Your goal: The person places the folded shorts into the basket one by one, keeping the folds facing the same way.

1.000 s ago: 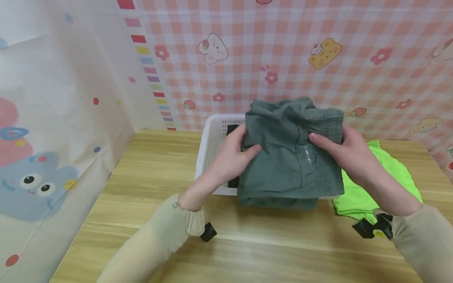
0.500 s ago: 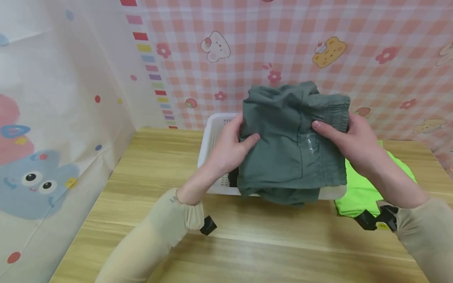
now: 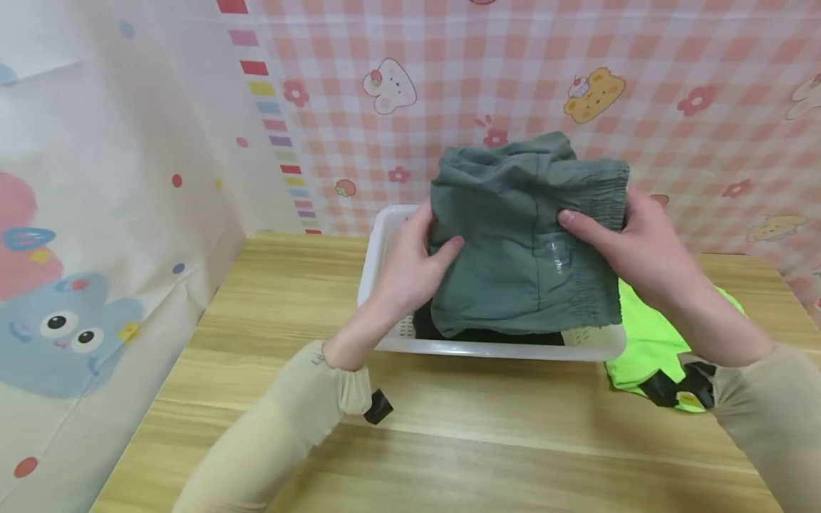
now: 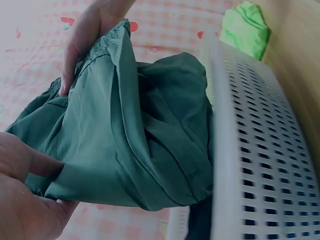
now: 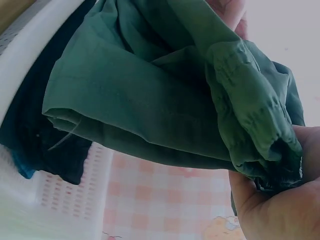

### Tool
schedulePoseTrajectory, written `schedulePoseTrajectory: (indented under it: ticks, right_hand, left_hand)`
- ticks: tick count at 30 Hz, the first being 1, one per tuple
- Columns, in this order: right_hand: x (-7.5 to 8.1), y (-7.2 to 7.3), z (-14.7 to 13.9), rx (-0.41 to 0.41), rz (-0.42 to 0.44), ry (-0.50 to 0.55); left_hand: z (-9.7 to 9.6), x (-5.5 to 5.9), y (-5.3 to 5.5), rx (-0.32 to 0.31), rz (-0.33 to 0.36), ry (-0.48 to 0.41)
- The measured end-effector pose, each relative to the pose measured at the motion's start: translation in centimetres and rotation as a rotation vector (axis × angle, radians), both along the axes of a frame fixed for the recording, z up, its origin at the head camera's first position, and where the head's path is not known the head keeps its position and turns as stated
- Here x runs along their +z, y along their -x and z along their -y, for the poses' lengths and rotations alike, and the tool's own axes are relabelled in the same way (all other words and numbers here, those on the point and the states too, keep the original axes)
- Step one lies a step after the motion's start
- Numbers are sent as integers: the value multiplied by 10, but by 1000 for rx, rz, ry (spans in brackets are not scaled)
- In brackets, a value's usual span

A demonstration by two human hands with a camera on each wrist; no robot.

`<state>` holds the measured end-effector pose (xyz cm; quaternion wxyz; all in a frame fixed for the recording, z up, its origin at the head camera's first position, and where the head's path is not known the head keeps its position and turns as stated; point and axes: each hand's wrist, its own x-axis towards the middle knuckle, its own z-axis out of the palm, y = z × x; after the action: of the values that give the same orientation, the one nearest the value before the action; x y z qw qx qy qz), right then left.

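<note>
Folded grey-green shorts point(image 3: 494, 249) with a gathered elastic waistband are held up over a white perforated basket point(image 3: 474, 349). My left hand point(image 3: 413, 263) pinches their left edge, thumb on the front and fingers behind. At the waistband side, my right hand point(image 3: 648, 246) grips the cloth the same way. Dark folded clothing point(image 5: 55, 135) lies in the basket beneath; the shorts hide much of it in the head view. Seen from the left wrist, the folded layers of the shorts point(image 4: 125, 135) hang beside the basket wall point(image 4: 265, 145).
A bright neon-green garment point(image 3: 648, 349) lies on the wooden table point(image 3: 449, 442) to the right of the basket, partly behind my right forearm. A pink checked cloth point(image 3: 449, 85) with cartoon prints hangs right behind the table. A white printed sheet point(image 3: 128, 178) covers the left side.
Both hands have lifted the shorts upward and slightly back. Their lower edge, which hung past the basket's front rim, is now above it, showing the rim and the dark clothing inside.
</note>
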<state>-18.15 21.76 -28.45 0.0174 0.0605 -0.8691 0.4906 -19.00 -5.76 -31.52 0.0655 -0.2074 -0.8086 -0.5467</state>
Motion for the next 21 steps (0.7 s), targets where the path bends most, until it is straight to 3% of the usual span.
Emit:
schedulePoseTrajectory:
  ticks: [5,13,21]
  right_hand:
    - [-12,10,3,41,60,26]
    - [-30,33,7,115,217,58]
    - [-35,48,6,193,342,-25]
  left_hand:
    - [0,-13,4,30,59,56]
    - [0,-25,18,82,188,150]
    - [4,-22,30,94,272,346]
